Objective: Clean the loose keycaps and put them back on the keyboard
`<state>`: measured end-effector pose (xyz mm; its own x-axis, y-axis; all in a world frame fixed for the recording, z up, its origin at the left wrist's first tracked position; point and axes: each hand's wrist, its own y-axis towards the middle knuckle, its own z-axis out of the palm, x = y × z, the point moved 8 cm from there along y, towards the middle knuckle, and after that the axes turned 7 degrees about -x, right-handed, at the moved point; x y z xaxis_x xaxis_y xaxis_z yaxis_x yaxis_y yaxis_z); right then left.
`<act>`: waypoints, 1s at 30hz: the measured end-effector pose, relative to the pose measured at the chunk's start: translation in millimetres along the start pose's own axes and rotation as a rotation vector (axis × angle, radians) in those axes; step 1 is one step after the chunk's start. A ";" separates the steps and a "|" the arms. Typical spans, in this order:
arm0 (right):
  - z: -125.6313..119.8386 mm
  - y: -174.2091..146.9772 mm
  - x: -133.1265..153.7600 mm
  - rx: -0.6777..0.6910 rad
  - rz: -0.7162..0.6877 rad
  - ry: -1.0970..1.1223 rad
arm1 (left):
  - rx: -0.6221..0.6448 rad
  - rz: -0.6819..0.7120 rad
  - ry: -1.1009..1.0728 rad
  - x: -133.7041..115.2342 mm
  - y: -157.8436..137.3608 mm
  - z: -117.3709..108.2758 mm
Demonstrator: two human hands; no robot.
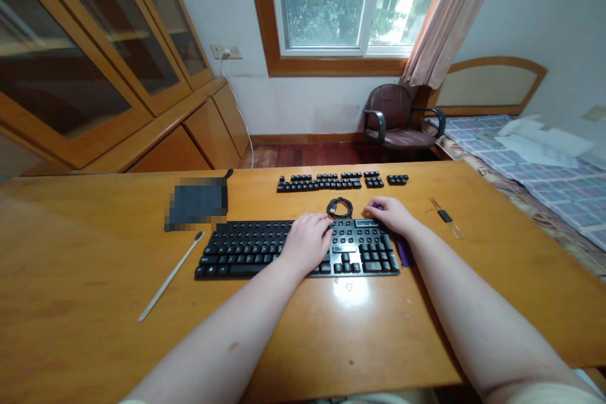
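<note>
A black keyboard [269, 243] lies flat on the wooden table in front of me. In its right half, several switches show without their caps. My left hand [310, 241] rests across the middle of it, fingers bent together over the top edge and thumb against the face. At the upper right corner is my right hand [389, 213], its fingers closed on a purple cloth. More of this cloth [404, 251] shows under the right wrist beside the keyboard. Just behind the keyboard sits a coiled black USB cable [339, 207].
Loose black keycaps [319, 185] stand in rows toward the table's far edge. To the left are a blurred dark pouch [196, 202] and a long-handled brush [171, 276]. A wire keycap puller [445, 216] lies right. Beyond the table stand a chair [391, 113] and a bed [544, 158].
</note>
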<state>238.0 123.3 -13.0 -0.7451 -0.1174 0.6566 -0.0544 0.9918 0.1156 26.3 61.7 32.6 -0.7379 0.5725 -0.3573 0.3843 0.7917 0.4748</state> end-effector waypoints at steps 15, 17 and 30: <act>-80.3 -9.7 -79.2 -0.566 0.515 -0.434 | 0.138 -0.085 0.008 11.9 -0.9 16.1; -80.5 -9.4 -80.0 -0.541 0.530 -0.486 | 0.144 -0.085 0.014 11.2 -0.5 16.3; -70.6 6.8 -70.8 -0.354 0.508 -0.644 | 0.155 -0.083 0.014 10.4 -0.2 17.5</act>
<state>337.3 134.8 -6.1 -0.8582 0.4886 0.1575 0.5128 0.8302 0.2186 28.3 71.3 14.7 -0.7778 0.5016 -0.3787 0.4019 0.8602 0.3139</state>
